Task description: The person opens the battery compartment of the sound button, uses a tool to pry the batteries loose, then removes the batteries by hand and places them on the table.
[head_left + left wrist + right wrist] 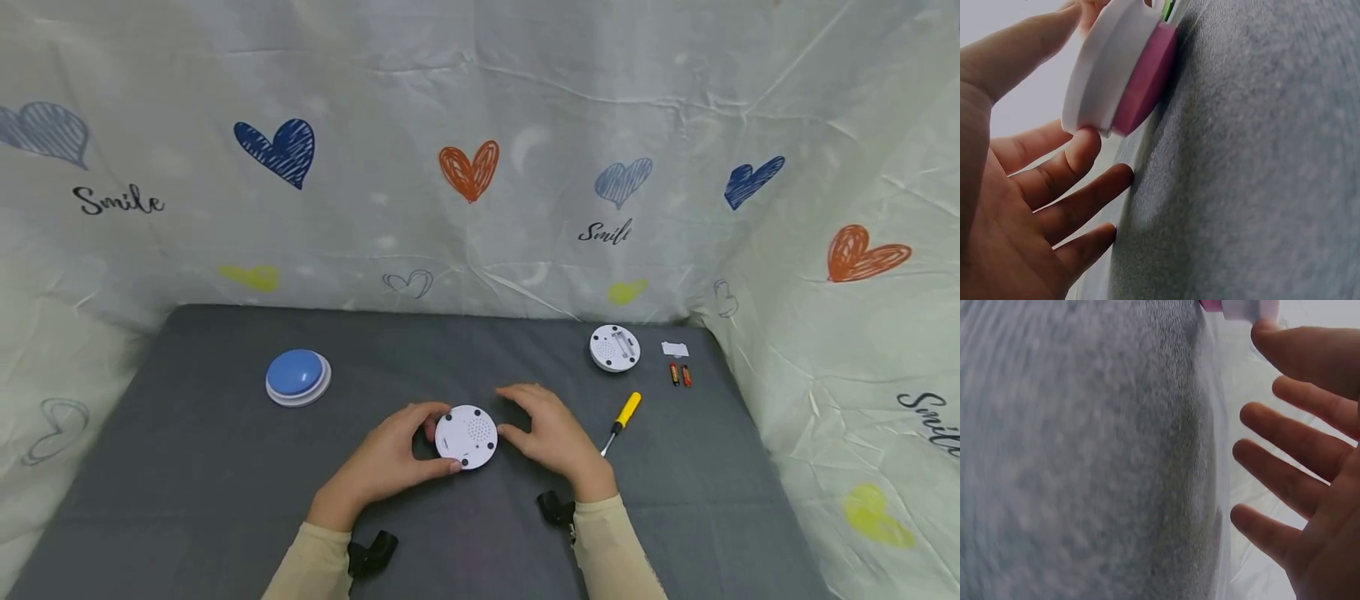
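Near the middle of the grey table, my left hand (390, 457) holds a round white push button (471, 432) upside down between its thumb and fingers. Its base, with a patch of small holes and dark feet, faces up. In the left wrist view, the button's pink dome (1149, 78) points down at the tabletop. To the right of the button is my right hand (553, 435), fingers spread and mostly straight. The right thumb (1300, 353) reaches the button's edge; whether it presses there, I cannot tell.
A blue-domed button (295, 372) stands at the left. Far right, another white button (609, 352) lies base up, battery bay uncovered. Beside it are a small white cover (675, 349) and two batteries (674, 374). A yellow-handled screwdriver (628, 410) lies beyond my right hand.
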Motion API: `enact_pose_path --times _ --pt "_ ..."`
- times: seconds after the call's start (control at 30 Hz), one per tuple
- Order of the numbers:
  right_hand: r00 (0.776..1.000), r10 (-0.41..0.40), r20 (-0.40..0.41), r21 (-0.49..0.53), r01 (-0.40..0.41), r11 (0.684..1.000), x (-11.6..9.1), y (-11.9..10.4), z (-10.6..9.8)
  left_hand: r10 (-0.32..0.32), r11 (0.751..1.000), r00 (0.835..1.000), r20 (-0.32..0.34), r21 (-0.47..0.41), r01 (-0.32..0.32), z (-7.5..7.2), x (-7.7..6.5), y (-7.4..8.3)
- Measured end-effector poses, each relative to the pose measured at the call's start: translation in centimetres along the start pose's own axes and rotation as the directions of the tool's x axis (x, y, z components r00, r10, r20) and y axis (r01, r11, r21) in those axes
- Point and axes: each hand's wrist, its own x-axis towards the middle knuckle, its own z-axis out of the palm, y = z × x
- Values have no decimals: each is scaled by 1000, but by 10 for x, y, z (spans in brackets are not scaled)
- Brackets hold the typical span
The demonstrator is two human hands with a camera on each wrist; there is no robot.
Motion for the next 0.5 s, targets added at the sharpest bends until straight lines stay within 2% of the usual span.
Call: enact_pose_path --times 0.27,0.4,0.5 --pt "999 18 -29 31 -17 999 -1 -10 -2 39 999 998 -57 -3 -39 -2 -1 -1" --pt "999 -39 11 22 39 999 1 -21 -2 51 999 996 -75 4 -51 -1 -1 -2" --pt "993 -109 41 23 108 994 4 -29 0 47 999 998 -30 -18 -47 0 -2 -4"
